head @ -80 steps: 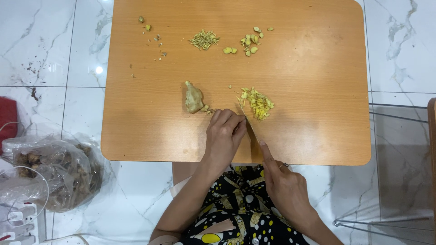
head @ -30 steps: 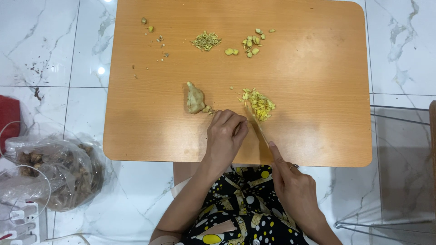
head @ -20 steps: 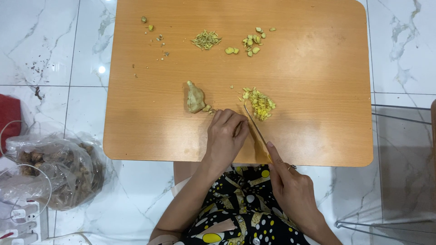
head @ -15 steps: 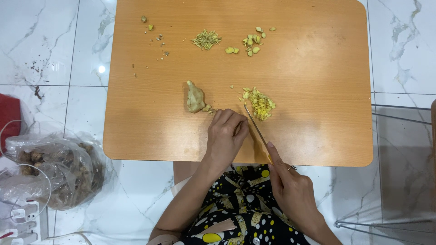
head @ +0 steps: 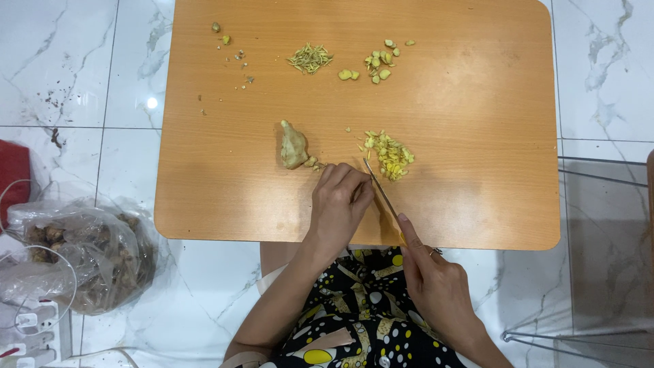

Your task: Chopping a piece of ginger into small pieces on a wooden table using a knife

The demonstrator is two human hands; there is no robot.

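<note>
Two hands at work over a low wooden bench [head: 477, 204], seen from above. Nearest, a lap in black cloth with yellow and white dots [head: 354, 327], tucked against the bench's near edge. Right hand [head: 436, 286] closed around the handle of a knife [head: 380, 192], forefinger stretched along its back, a ring on one finger — blade slanting up and left onto the wood. Left hand [head: 340, 204] flat-curled on the bench, fingers [head: 344, 178] bent narrow and pressed down on something hidden beneath them, tips just beside the blade. Just left of those fingertips, a knobby piece of ginger [head: 293, 145], lying on the wood, with a few small bits trailing toward the hand. Right of the blade tip, touching it or nearly so, a heap of yellow chopped pieces [head: 390, 153].

Farther up the bench, well apart from the hands: a small pile of thin slivers [head: 310, 58], then a loose scatter of pale sliced rounds [head: 379, 63] beside it, and tiny scraps [head: 231, 48] toward the far left corner.

Off the bench on the marble floor [head: 82, 82], left side — a crumpled clear plastic bag [head: 88, 255] with brownish contents, white cables [head: 30, 320] near it, a red object [head: 13, 177] at the frame edge.
</note>
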